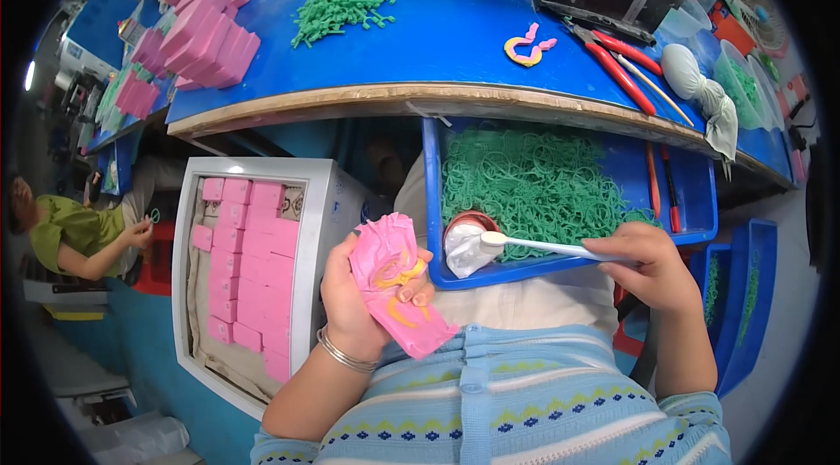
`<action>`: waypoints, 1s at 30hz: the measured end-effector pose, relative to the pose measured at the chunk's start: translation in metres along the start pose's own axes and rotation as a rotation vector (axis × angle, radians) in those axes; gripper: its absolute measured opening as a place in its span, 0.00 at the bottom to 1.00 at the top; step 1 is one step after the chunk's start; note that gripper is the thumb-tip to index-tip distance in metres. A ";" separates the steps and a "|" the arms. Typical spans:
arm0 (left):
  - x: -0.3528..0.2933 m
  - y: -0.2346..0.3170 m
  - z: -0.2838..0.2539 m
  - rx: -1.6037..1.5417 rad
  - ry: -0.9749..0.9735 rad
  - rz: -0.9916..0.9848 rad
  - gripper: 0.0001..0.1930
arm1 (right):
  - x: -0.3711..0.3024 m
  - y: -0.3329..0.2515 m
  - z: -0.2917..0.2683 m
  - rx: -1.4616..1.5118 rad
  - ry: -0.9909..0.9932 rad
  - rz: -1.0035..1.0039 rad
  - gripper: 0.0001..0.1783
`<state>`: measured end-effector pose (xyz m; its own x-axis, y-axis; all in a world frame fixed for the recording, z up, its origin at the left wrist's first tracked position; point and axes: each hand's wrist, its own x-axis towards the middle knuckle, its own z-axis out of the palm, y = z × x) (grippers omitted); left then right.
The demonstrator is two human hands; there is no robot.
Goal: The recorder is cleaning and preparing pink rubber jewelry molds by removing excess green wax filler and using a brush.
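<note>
My left hand is closed round a floppy pink rubber mould, with yellow showing in its curved hollow. The mould is bent open in front of my body. In my right hand is a slim white-handled brush, pinched near the end of its handle. The pale head of the brush rests at a small reddish-brown cup, over a white bundle or powder in a bag. That cup stands in the near left corner of a blue tray full of green wax-like strands.
Left of me, an open white-framed box holds rows of pink blocks. On the blue table lie green pieces, stacked pink moulds, a pink-and-yellow curved piece and red-handled pliers. Another person sits at far left.
</note>
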<state>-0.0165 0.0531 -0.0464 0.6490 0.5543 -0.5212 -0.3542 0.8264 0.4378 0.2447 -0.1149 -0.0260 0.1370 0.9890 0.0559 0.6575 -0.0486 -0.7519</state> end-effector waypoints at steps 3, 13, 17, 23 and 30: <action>0.001 -0.001 -0.001 -0.025 0.022 -0.022 0.30 | -0.001 0.003 0.002 -0.125 -0.089 0.024 0.20; 0.003 -0.004 -0.001 -0.097 -0.032 -0.050 0.25 | -0.001 0.001 0.003 -0.122 -0.039 -0.026 0.20; 0.001 -0.005 0.005 -0.107 0.049 -0.033 0.26 | -0.003 0.000 0.001 0.083 -0.085 0.112 0.17; 0.003 -0.005 0.001 -0.122 0.010 -0.063 0.24 | -0.003 -0.002 0.002 0.123 -0.096 0.130 0.16; 0.003 -0.005 0.005 -0.114 0.012 -0.070 0.25 | 0.001 -0.005 0.008 -0.400 -0.015 -0.223 0.19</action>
<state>-0.0098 0.0497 -0.0468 0.6667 0.4956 -0.5566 -0.3834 0.8685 0.3141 0.2356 -0.1130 -0.0273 -0.0494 0.9831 0.1760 0.9043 0.1189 -0.4099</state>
